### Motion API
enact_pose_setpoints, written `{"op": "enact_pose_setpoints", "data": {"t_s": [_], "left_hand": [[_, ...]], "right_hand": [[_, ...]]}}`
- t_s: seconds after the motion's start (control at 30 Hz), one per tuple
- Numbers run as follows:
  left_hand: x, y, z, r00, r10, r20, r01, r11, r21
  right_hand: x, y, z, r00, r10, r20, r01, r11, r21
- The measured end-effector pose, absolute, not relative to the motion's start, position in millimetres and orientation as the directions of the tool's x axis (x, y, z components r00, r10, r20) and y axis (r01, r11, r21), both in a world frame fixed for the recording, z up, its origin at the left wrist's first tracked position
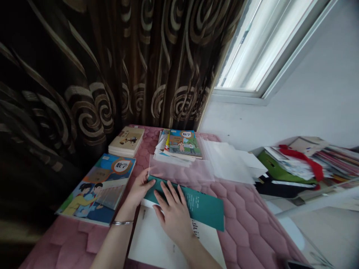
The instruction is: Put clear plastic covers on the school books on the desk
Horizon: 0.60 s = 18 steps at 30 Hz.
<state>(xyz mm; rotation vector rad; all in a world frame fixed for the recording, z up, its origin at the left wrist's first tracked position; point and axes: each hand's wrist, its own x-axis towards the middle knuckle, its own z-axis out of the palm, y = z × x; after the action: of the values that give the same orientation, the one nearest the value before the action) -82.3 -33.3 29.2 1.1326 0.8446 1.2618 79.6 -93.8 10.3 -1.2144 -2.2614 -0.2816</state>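
My right hand (pixel 174 213) lies flat with fingers stretched out on a teal book cover (pixel 206 209) that is folded over a white book (pixel 151 243). My left hand (pixel 138 190) pinches the cover's left end, thumb on top, beside the edge of a clear plastic sleeve (pixel 182 172). A thin bracelet (pixel 122 223) circles the left wrist. All of this rests on a pink quilted surface (pixel 249 224).
A blue maths textbook (pixel 98 188) lies left. A beige book stack (pixel 126 141) and a stack topped by a colourful book (pixel 183 144) sit at the back. More clear sheets (pixel 227 162) lie right. Patterned dark curtain (pixel 84 74) behind; cluttered shelf (pixel 303 164) at right.
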Motion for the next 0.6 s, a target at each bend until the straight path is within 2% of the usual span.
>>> {"op": "enact_pose_setpoints", "data": {"t_s": [0.27, 0.43, 0.5, 0.6], "left_hand": [[-81.1, -28.4, 23.4, 0.091, 0.98, 0.178, -0.19, -0.158, 0.969], [-84.5, -23.6, 16.7, -0.064, 0.976, 0.209, -0.126, -0.216, 0.968], [-85.6, -22.2, 14.1, -0.107, 0.968, 0.226, -0.099, -0.236, 0.967], [-85.3, -21.8, 13.6, -0.094, 0.969, 0.23, -0.103, -0.239, 0.966]], "right_hand": [[84.6, -91.8, 20.1, -0.399, 0.713, 0.577, 0.804, 0.574, -0.154], [122.8, -80.9, 35.1, -0.179, 0.771, 0.611, 0.901, 0.378, -0.213], [146.0, -73.0, 38.5, -0.062, 0.808, 0.586, 0.919, 0.276, -0.283], [179.1, -59.4, 35.7, 0.108, 0.88, 0.463, 0.852, 0.158, -0.499]]}}
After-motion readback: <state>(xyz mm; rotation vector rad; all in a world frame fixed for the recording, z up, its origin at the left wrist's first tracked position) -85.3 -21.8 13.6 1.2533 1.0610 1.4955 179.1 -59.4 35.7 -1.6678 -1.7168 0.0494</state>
